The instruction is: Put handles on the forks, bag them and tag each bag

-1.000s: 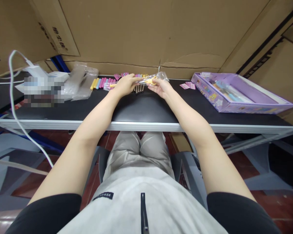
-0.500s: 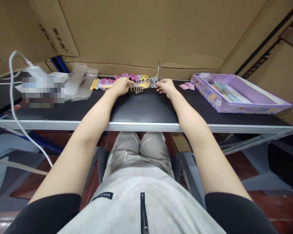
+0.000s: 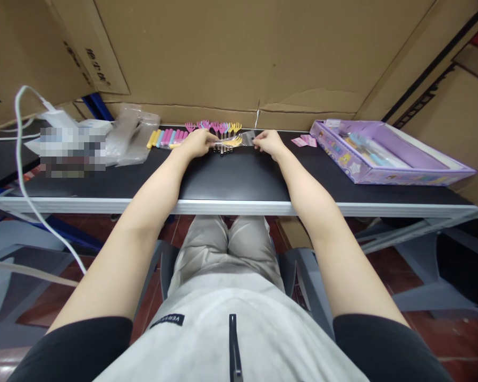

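Note:
My left hand (image 3: 199, 143) is closed around a yellow back scratcher in a clear plastic bag, its clawed head (image 3: 233, 141) pointing right. The flap end of the clear plastic bag (image 3: 247, 139) reaches across to my right hand (image 3: 270, 144), whose fingertips pinch its edge. Just behind lie several pink, blue and yellow back scratchers (image 3: 222, 127) in a row, claws toward the cardboard and metal ends toward me. Several coloured handles (image 3: 168, 137) lie side by side left of my left hand, partly hidden by it.
Empty clear bags (image 3: 129, 135) lie at left, near a white cable (image 3: 22, 159) and a blurred-out item. Small pink cards (image 3: 304, 140) are right of my right hand. A purple box (image 3: 394, 175) with bagged items stands at right. Cardboard (image 3: 239, 58) walls the black table's back.
The bagged yellow back scratcher has shifted slightly and its bag lies flatter between my hands. Both hands stay in nearly the same place.

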Demonstrator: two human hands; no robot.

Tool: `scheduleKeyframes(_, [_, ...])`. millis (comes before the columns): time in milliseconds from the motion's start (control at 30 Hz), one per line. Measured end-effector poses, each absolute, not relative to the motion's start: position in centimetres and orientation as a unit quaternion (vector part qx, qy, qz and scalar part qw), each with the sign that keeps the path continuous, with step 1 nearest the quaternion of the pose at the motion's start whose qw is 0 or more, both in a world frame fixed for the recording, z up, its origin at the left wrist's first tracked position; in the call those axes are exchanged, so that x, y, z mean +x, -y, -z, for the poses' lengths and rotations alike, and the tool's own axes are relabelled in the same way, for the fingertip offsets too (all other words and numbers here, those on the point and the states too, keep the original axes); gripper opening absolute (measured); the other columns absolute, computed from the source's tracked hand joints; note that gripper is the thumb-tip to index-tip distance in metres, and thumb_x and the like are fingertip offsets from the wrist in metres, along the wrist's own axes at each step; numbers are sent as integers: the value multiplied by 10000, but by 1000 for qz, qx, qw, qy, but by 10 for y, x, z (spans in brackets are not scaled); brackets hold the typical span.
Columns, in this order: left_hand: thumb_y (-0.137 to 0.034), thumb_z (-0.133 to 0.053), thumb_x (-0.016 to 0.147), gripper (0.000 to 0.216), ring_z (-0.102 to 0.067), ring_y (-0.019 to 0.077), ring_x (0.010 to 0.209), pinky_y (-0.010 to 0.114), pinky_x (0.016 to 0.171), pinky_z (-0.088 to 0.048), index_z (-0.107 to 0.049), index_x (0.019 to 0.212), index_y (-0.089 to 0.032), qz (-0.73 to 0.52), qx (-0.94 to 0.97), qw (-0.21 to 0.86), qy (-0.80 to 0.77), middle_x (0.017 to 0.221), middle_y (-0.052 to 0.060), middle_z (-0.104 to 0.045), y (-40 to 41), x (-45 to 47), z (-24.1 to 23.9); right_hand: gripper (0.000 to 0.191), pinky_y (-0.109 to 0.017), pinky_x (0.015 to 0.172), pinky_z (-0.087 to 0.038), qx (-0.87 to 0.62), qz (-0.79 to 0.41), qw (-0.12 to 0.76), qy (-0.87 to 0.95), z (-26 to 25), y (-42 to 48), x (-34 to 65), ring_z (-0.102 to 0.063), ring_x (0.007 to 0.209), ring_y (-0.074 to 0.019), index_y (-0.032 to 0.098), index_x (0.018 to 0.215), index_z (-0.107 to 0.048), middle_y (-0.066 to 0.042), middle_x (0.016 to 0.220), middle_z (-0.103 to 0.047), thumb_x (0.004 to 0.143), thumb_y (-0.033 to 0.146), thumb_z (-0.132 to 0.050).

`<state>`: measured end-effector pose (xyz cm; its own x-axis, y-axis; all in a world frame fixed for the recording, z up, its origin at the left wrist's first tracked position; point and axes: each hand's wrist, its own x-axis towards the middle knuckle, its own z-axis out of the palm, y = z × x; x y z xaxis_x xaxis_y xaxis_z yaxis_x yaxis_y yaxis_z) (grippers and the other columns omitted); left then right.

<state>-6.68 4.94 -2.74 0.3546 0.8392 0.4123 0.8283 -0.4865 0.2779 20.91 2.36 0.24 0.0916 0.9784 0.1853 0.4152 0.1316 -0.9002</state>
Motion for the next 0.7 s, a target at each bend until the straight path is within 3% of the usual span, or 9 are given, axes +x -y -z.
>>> scheduleKeyframes(133, [-230, -590, 898, 447, -683, 319, 1170, 439, 1086, -532, -823, 1280, -216, -237, 820, -10, -521, 1166, 137, -732, -47, -64, 27, 297, -400, 921, -638, -577, -333, 467, 582, -6, -18, 206, -517, 573, -139, 214, 659, -616, 19, 554, -550, 836, -4, -710])
scheduleKeyframes(233, [-233, -578, 898, 469, -679, 332, 1195, 462, 1111, -526, -811, 1304, -214, -225, 821, -8, -525, 1220, 149, -726, -46, -63, 27, 262, -424, 947, -634, -570, -333, 478, 580, -8, -24, 212, -611, 654, -173, 203, 679, -635, -17, 605, -603, 854, 15, -689])
scheduleKeyframes(300, [-241, -583, 892, 486, -680, 337, 1201, 473, 1119, -525, -800, 1326, -216, -215, 825, 2, -524, 1242, 149, -725, -46, -63, 28, 229, -469, 1012, -619, -587, -288, 476, 588, -10, -32, 225, -713, 821, -229, 195, 717, -658, -70, 721, -691, 878, 32, -653])
scheduleKeyframes(367, [-249, -593, 889, 498, -677, 334, 1218, 474, 1135, -521, -790, 1346, -225, -206, 826, 9, -524, 1266, 144, -723, -46, -63, 29, 196, -486, 1125, -563, -622, -196, 458, 604, -11, -39, 244, -750, 1091, -286, 173, 807, -712, -147, 967, -782, 894, 22, -622])
scheduleKeyframes(500, [-312, -614, 906, 508, -656, 326, 1267, 484, 1202, -486, -761, 1388, -257, -198, 820, 12, -536, 1310, 126, -718, -42, -63, 27, 351, -536, 1258, -435, -731, -56, 355, 580, -11, -45, 285, -615, 1445, -367, 110, 1206, -787, -243, 1418, -708, 930, 22, -589])
scheduleKeyframes(700, [-373, -595, 941, 538, -601, 340, 1361, 469, 1252, -446, -725, 1449, -251, -166, 822, 12, -545, 1403, 123, -672, -28, -61, 18, 509, -594, 1304, -304, -824, -20, 267, 499, 4, -41, 310, -363, 1636, -335, 182, 1519, -663, -169, 1688, -508, 1022, 121, -573])
